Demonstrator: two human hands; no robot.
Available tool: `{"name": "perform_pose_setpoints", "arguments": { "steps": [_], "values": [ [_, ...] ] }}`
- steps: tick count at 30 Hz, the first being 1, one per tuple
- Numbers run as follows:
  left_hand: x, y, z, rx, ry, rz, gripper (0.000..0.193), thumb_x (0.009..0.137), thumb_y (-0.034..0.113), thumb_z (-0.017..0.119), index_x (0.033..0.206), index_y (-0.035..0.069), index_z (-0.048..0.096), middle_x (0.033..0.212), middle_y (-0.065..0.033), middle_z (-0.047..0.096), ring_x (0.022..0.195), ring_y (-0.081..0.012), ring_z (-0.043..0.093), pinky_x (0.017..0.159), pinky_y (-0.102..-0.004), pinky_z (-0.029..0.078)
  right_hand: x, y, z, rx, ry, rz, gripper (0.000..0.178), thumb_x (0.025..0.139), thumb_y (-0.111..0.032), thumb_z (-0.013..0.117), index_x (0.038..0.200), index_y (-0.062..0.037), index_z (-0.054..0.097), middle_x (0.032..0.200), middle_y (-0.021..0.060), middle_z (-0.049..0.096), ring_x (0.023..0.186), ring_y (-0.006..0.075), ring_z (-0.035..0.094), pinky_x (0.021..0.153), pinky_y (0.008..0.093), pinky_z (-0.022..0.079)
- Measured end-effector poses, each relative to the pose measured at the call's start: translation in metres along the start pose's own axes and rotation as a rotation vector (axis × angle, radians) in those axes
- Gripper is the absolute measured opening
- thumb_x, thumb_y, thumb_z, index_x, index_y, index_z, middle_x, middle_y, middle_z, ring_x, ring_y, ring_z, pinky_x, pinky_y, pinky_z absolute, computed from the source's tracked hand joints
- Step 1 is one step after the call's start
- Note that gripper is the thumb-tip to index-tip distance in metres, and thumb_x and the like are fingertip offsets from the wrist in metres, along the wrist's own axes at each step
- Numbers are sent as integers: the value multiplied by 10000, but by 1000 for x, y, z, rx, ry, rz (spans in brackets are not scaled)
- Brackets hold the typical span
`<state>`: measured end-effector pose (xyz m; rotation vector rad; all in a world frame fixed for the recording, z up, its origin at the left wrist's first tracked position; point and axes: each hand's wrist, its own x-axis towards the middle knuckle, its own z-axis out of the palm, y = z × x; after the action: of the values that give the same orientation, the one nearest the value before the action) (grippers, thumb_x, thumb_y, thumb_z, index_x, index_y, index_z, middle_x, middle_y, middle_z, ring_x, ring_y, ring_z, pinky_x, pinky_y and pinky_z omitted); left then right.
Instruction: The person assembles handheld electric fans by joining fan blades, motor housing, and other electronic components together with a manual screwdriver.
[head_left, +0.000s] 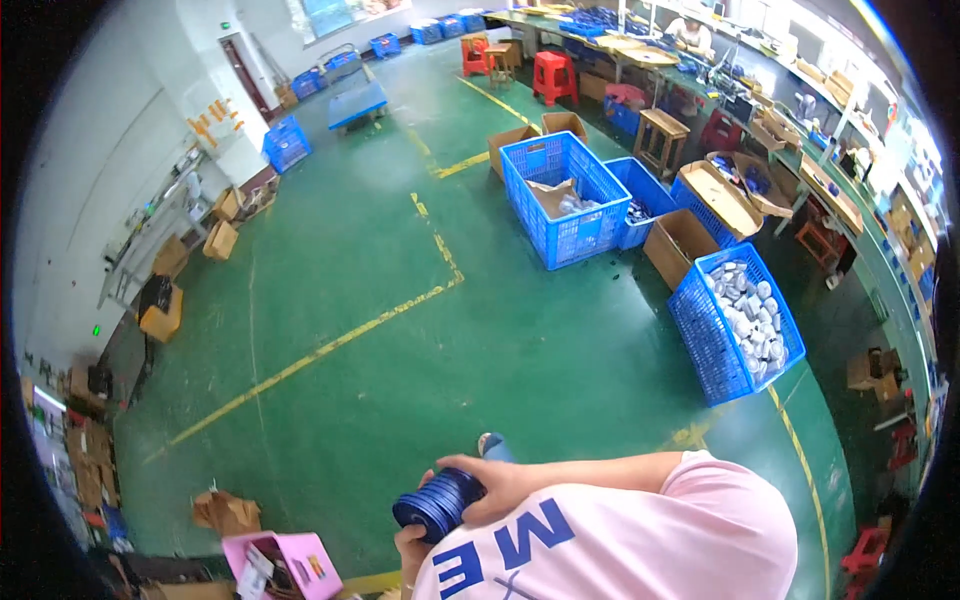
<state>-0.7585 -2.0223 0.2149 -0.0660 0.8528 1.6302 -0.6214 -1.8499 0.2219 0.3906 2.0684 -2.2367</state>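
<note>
Both hands hold a stack of dark blue round discs [440, 502], tilted, in front of my pink shirt. My right hand [500, 488] is closed around its right and far side. At the near left end of the stack is my left hand [411, 546], closed on it from below; my shirt hides most of that hand. Whether the discs are separate pieces or one ribbed part, I cannot tell. Just beyond the stack, one of my feet and a blue trouser leg [495, 447] show on the green floor.
A blue crate [700, 345] of silvery-white round parts stands right, beside a cardboard box [680, 245] and another blue crate [562, 235]. A pink bin [318, 568] sits near left. A flat blue cart [357, 104] stands far off. Someone [690, 36] is at the far workbench.
</note>
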Motion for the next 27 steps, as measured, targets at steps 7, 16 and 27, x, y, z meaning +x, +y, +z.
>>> {"name": "perform_pose_setpoints", "arguments": {
  "steps": [7, 16, 27],
  "values": [
    [204, 141, 98, -14, -317, -160, 885, 494, 312, 691, 1306, 108, 403, 1343, -210, 391, 1207, -360, 440, 1031, -490, 344, 100, -88, -158, 313, 170, -119, 870, 728, -72, 672, 1438, -136, 173, 1276, 138, 409, 1070, 234, 496, 877, 322, 454],
    [488, 247, 174, 9, -454, -442, 1012, 489, 438, 798, 1332, 90, 360, 1363, -216, 367, 1261, -339, 386, 1049, -474, 336, 241, -96, -378, 294, 389, -259, 812, 728, -60, 716, 1410, -109, 279, 1175, 84, 418, 984, 180, 513, 854, 316, 452],
    [778, 412, 207, 110, -154, -521, 542, 878, 460, 495, 1306, 138, 409, 1331, -133, 423, 1232, -296, 401, 1040, -435, 337, 508, -202, -631, 26, 141, -458, 850, 676, -111, 725, 1397, -97, 276, 1169, 161, 412, 951, 279, 563, 834, 361, 482]
  ]
}}
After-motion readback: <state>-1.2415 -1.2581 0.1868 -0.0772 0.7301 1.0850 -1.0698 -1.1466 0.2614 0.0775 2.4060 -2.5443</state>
